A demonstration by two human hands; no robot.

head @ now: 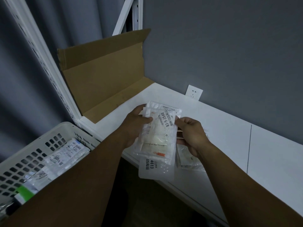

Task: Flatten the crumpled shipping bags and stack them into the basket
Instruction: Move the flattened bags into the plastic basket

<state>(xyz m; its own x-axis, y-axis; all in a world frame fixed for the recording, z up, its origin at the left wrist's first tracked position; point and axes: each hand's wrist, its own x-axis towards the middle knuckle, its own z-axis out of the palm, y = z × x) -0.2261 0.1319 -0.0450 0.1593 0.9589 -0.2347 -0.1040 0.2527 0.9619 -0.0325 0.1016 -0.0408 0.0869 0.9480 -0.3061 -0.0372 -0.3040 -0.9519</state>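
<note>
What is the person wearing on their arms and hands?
Nothing, as far as this dim head view shows. The left hand and right hand are bare, with no gloves or rings to be seen. The left forearm and right forearm are bare too, right to the picture's edge: no sleeves, watch or bracelet in sight.

- Shipping bags (pixel 155 138): milky translucent white, black printed digits, a small orange-red mark near the lower end.
- Basket (pixel 19 163): pale grey-white, walls patterned with rows of rectangular holes.
- Bags in the basket (pixel 65 154): white labels with black print; one shows a green patch, possibly a sticker.
- Cardboard (pixel 105 71): plain brown.
- Worktop (pixel 229 136): white.
- Wall (pixel 229 46): blue-grey.
</note>
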